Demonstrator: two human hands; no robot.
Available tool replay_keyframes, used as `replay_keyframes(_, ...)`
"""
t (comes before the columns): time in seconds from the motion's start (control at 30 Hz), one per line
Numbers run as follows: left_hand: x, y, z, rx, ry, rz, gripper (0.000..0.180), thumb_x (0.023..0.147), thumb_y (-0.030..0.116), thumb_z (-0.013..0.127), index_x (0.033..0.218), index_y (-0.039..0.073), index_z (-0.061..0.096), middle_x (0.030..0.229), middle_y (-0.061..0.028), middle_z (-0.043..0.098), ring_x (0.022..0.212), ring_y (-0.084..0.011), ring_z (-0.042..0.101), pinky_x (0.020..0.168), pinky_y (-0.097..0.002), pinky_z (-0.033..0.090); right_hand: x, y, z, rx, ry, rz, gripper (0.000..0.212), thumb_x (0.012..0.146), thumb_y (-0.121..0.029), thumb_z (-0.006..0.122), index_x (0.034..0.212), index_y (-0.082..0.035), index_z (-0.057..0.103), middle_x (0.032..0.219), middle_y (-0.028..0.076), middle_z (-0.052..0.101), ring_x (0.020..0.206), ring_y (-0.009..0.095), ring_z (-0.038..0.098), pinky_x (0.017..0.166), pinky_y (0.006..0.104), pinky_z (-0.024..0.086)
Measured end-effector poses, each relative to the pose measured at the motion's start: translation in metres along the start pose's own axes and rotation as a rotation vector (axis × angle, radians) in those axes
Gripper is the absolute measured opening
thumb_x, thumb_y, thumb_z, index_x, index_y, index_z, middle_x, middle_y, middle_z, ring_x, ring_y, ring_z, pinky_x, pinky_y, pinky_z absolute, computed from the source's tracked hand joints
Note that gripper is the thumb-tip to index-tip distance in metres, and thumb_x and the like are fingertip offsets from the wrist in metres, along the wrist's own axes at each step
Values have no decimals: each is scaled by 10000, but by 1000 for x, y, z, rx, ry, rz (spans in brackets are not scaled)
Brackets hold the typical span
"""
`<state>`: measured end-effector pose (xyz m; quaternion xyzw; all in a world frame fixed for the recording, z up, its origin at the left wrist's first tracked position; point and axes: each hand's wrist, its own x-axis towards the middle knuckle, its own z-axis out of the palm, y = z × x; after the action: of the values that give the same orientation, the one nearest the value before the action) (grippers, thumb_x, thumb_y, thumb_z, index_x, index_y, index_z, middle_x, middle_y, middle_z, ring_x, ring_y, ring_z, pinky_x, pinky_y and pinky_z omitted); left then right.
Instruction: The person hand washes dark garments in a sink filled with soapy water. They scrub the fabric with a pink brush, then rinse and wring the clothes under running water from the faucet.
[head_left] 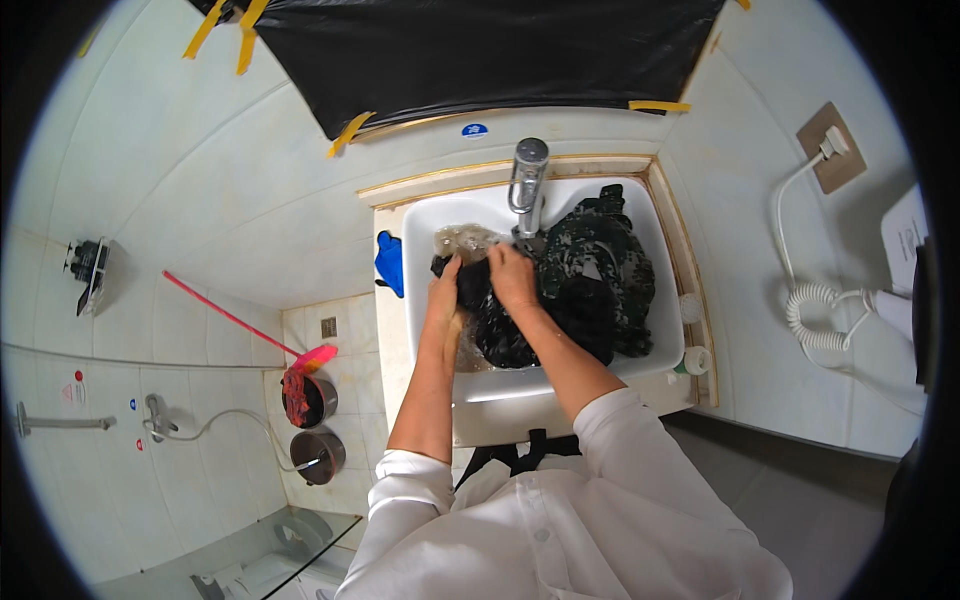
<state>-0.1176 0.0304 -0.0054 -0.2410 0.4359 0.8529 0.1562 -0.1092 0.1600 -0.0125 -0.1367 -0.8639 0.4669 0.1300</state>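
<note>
Both of my hands are over the left part of a white sink [420, 225], gripping a wet black cloth [474, 284] between them. My left hand [446, 292] has its fingers closed on the cloth's left side. My right hand [514, 278] holds the other side, just below the chrome faucet [529, 185]. Murky, foamy water [464, 240] lies around the cloth. More dark wet fabric [585, 315] spreads under my right forearm, and a camouflage-patterned garment [600, 245] is heaped along the sink's right side. Where the black cloth ends and the other fabric begins is hard to tell.
A blue cloth [390, 264] lies on the counter left of the sink. At its right front corner stands a small white container [695, 360]. Two buckets [318, 455] and a pink broom [314, 358] are on the floor at left. A hair dryer [895, 310] hangs on the right wall.
</note>
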Motion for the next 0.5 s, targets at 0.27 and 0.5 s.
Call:
replay_keyframes(0.27,-10,13,-17,512,-170,357,790,903,210,740,1557,105,308,1411,-169,487,1267,-272,503,1055,-354,425,-46,17,6,-583,-412,-381,884,818,-180,763,1558,-111,286,1640,166,114,1436,463,239,1106,552,312)
replay_keyframes(0.5,-39,-18,-13,1151,12,771,896,859,320,776,1582,220,256,1564,-386,52,1449,-551,187,1183,-477,274,-12,33,28,-686,-505,-404,592,958,-332,486,1514,-150,400,1663,88,177,1449,395,311,1178,540,279)
